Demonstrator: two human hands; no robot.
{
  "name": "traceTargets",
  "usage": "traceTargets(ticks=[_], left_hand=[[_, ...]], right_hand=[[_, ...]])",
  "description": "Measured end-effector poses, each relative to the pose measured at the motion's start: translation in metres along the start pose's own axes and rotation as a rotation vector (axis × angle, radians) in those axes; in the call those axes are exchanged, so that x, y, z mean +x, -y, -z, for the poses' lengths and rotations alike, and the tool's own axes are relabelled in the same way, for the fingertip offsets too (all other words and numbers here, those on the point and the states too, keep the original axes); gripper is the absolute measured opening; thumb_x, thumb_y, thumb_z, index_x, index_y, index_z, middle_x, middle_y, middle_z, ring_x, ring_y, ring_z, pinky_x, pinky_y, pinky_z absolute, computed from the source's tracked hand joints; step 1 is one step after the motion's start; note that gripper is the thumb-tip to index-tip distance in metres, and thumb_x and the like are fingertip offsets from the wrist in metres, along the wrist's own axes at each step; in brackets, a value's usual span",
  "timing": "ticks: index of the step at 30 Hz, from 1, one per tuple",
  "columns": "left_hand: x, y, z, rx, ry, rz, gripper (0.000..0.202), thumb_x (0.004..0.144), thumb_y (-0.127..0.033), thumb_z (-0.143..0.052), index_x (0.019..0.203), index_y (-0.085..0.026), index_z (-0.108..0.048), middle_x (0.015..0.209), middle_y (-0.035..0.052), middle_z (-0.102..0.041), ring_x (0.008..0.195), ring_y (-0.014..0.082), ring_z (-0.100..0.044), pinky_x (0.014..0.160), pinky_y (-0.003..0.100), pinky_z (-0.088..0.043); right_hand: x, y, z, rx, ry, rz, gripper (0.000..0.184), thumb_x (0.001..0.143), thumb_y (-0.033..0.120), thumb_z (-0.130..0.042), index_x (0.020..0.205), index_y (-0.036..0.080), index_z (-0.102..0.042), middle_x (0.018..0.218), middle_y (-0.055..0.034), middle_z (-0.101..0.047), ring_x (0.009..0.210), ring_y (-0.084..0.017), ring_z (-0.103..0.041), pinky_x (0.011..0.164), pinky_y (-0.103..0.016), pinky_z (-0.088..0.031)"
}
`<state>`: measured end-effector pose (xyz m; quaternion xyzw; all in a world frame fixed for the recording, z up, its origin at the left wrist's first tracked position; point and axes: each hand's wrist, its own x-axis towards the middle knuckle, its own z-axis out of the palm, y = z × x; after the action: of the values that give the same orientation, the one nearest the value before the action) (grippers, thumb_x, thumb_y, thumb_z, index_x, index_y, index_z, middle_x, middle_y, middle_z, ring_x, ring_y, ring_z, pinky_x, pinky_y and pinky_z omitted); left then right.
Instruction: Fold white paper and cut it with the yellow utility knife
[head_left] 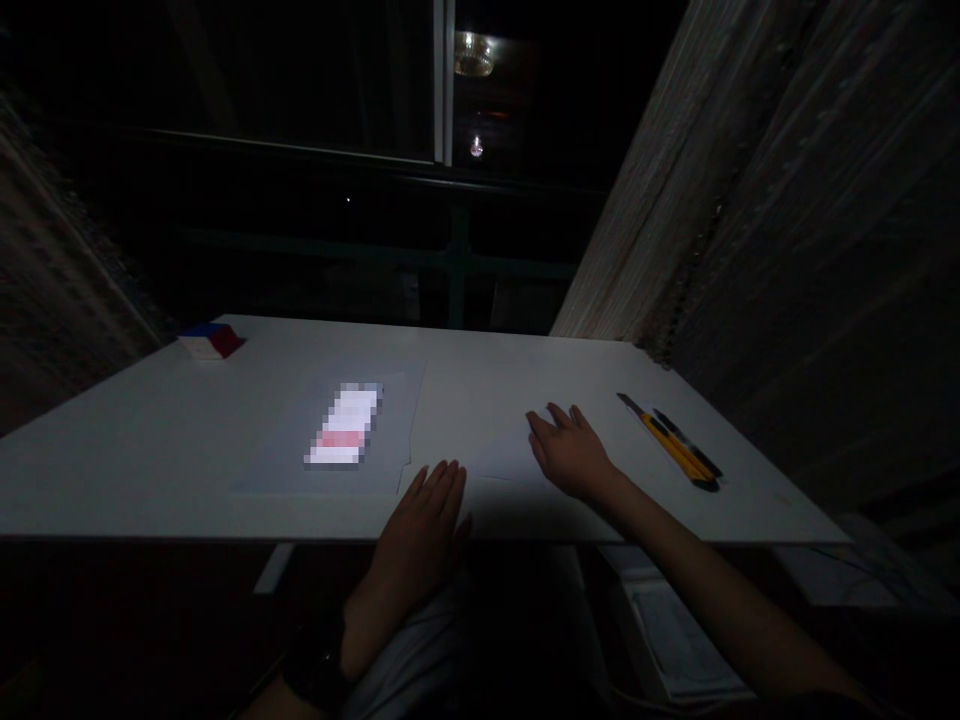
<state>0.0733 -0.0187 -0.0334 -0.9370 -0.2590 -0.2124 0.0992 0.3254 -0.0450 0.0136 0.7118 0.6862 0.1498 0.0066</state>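
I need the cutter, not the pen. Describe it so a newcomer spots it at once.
On the white table, look to the right side, past the right hand. Two slim tools lie side by side there; the cutter is the yellow one nearer the hand, the pen beside it is black.

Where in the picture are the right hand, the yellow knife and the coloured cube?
right hand (574,452): head view, on the back of the hand.
yellow knife (671,447): head view, on the middle of its yellow handle.
coloured cube (211,340): head view, on the middle of the cube.
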Motion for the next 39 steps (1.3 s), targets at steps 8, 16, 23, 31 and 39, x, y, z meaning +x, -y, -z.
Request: traceTargets(ticks=[8, 16, 23, 31, 39], left_hand=[[0.001, 0.001, 0.002, -0.016, 0.003, 0.001, 0.047, 0.09, -0.028, -0.039, 0.131, -0.006, -0.043, 0.135, 0.0181, -0.048, 0.126, 0.0279, -0.043, 0.103, 0.047, -0.038], [0.001, 0.002, 0.002, -0.043, 0.008, 0.014, 0.046, 0.09, -0.028, -0.038, 0.131, -0.008, -0.042, 0.134, 0.0176, -0.049, 0.127, 0.0275, -0.043, 0.102, 0.047, -0.039], [0.003, -0.003, 0.004, -0.041, 0.03, 0.053, 0.045, 0.09, -0.028, -0.041, 0.131, -0.011, -0.044, 0.134, 0.015, -0.049, 0.126, 0.0284, -0.043, 0.103, 0.049, -0.037], [0.004, -0.005, 0.007, -0.041, 0.025, 0.062, 0.043, 0.089, -0.026, -0.04, 0.129, -0.01, -0.046, 0.133, 0.0149, -0.051, 0.125, 0.0282, -0.044, 0.103, 0.048, -0.036], [0.004, -0.005, 0.003, -0.036, 0.021, 0.051, 0.043, 0.09, -0.026, -0.038, 0.129, -0.009, -0.045, 0.132, 0.016, -0.051, 0.125, 0.0286, -0.044, 0.102, 0.048, -0.037]], right_hand=[[0.004, -0.008, -0.002, -0.007, 0.011, -0.014, 0.047, 0.094, 0.031, -0.027, 0.133, 0.01, -0.043, 0.128, -0.0165, -0.055, 0.129, -0.029, -0.036, 0.105, -0.051, -0.019], [0.004, -0.015, -0.001, 0.022, 0.001, -0.009, 0.045, 0.094, 0.03, -0.027, 0.132, 0.015, -0.045, 0.126, -0.0135, -0.058, 0.127, -0.027, -0.039, 0.105, -0.05, -0.021], [0.012, -0.003, 0.018, -0.013, -0.051, 0.111, 0.036, 0.093, 0.028, -0.034, 0.118, 0.014, -0.057, 0.116, -0.013, -0.063, 0.129, -0.03, -0.034, 0.105, -0.051, -0.018], [0.026, 0.078, 0.04, -0.004, 0.009, 0.417, 0.019, 0.089, 0.017, -0.042, 0.095, 0.013, -0.06, 0.093, -0.0142, -0.066, 0.092, -0.026, -0.057, 0.075, -0.037, -0.041], [0.029, 0.066, 0.04, -0.08, 0.061, 0.407, 0.021, 0.088, 0.014, -0.042, 0.094, 0.012, -0.061, 0.094, -0.0172, -0.066, 0.093, -0.026, -0.057, 0.076, -0.038, -0.038]])
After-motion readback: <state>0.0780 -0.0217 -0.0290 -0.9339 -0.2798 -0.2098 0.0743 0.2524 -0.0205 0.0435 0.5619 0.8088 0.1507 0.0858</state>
